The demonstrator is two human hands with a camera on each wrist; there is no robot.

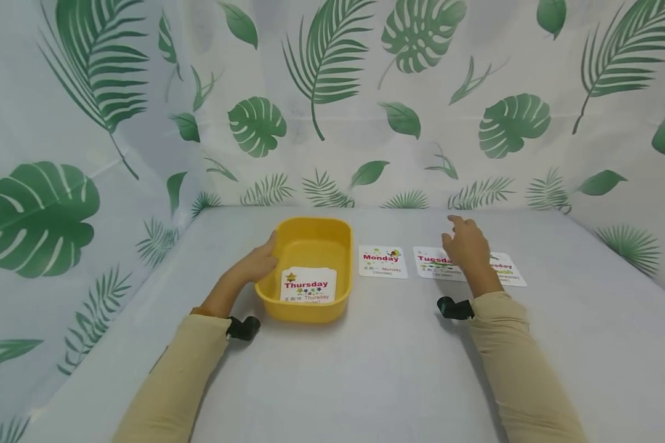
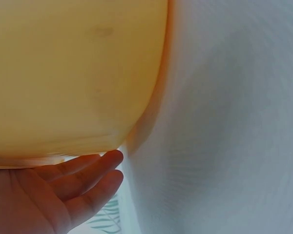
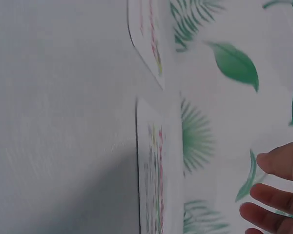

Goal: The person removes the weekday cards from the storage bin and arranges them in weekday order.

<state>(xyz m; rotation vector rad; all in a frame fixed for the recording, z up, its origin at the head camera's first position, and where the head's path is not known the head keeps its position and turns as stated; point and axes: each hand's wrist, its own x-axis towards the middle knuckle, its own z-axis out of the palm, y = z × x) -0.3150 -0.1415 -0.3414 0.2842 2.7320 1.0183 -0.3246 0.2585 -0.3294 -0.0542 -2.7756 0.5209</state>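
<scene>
My left hand (image 1: 260,261) holds the left side of a yellow plastic basin (image 1: 305,312). In the left wrist view its fingers lie along the outside wall, and the thumb is hidden there. Inside the basin a white Thursday card (image 1: 308,285) leans face up; what lies beneath it is hidden. My right hand (image 1: 468,246) hovers over the row of cards with fingers loosely spread, holding nothing. Below it is the Tuesday card (image 1: 435,264), its right end covered by the hand. The Wednesday card (image 1: 510,271) is partly hidden too. Left of these lies the Monday card (image 1: 382,262).
Everything stands on a white-covered table (image 1: 366,381). A leaf-patterned white curtain (image 1: 343,160) closes off the back and sides. Each wrist wears a small black camera, the left one (image 1: 245,328) close to the basin's near left corner.
</scene>
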